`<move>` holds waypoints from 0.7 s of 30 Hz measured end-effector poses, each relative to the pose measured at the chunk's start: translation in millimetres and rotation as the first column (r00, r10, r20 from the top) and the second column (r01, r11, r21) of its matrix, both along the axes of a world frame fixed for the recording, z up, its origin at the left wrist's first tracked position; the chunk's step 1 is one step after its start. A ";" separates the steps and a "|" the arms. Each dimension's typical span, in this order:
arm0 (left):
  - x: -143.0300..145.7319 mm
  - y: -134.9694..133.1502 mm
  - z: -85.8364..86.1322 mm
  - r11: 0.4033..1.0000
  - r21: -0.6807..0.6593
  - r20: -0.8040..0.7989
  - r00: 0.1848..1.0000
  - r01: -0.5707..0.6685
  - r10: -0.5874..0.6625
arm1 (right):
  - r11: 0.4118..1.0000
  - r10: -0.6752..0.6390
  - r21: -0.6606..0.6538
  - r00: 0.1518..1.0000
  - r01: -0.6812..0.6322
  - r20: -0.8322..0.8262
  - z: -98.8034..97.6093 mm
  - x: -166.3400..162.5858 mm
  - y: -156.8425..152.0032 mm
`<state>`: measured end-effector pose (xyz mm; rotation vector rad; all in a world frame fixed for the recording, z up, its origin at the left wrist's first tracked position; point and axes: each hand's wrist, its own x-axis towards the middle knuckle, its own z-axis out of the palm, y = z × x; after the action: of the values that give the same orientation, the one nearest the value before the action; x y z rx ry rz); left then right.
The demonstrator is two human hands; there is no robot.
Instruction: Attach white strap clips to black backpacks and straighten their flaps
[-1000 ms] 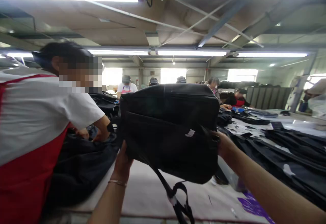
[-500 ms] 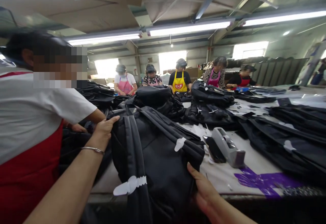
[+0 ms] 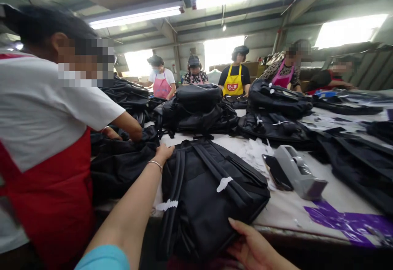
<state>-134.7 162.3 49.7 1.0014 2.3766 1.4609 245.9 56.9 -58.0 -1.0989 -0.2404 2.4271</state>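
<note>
Head view: the black backpack (image 3: 208, 204) lies at the lower centre of the frame, partly on the bench (image 3: 276, 217) and overhanging its near edge. The strap side faces up; the fabric is smooth and dark. Two padded shoulder straps run along it, each bearing one white tag: left tag (image 3: 167, 205), right tag (image 3: 224, 184).

The left hand (image 3: 166, 152) is closed on the upper left corner of the backpack. The right hand (image 3: 245, 241) grips the lower right edge, thumb on top, fingers partly hidden beneath.

Count: one backpack held; one grey tape dispenser (image 3: 299, 172) right of centre; one flat dark object (image 3: 278, 173) just beside it; six other people, one at the left and five across the upper part of the frame.
</note>
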 end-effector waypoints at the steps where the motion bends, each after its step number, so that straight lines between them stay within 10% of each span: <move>1: 0.9 -8.0 -1.5 0.999 -0.030 -0.010 0.999 0.030 -0.030 | 1.000 0.007 -0.017 1.000 -0.007 -0.010 1.1 -1.1 0.0; 6: 26.1 -111.1 -13.2 0.955 -0.087 0.030 0.959 0.284 -0.283 | 0.997 0.025 -0.070 1.000 -0.026 -0.019 3.5 -0.6 4.1; 9: 59.0 -198.4 -26.8 0.806 -0.003 0.030 0.805 0.592 -0.592 | 0.996 0.041 -0.074 0.999 -0.042 -0.016 2.1 0.4 7.5; 12: 94.4 -258.5 -46.1 0.783 -0.234 -0.202 0.759 0.576 -0.619 | 0.995 0.049 -0.082 0.998 -0.053 -0.045 -0.3 0.3 8.9; 16: 115.7 -271.5 -58.6 0.795 -0.367 -0.495 0.622 0.483 -0.607 | 0.996 0.042 -0.080 0.998 -0.046 -0.050 -2.6 0.3 8.0; 21: 123.2 -238.1 -27.3 0.881 -0.195 -0.681 0.586 0.431 -0.438 | 0.997 0.025 -0.068 0.998 -0.030 -0.062 -0.6 1.6 6.7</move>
<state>-11.5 -75.8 22.4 2.3025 2.2445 0.9540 247.6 63.6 -58.7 -1.0557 -0.1537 2.5059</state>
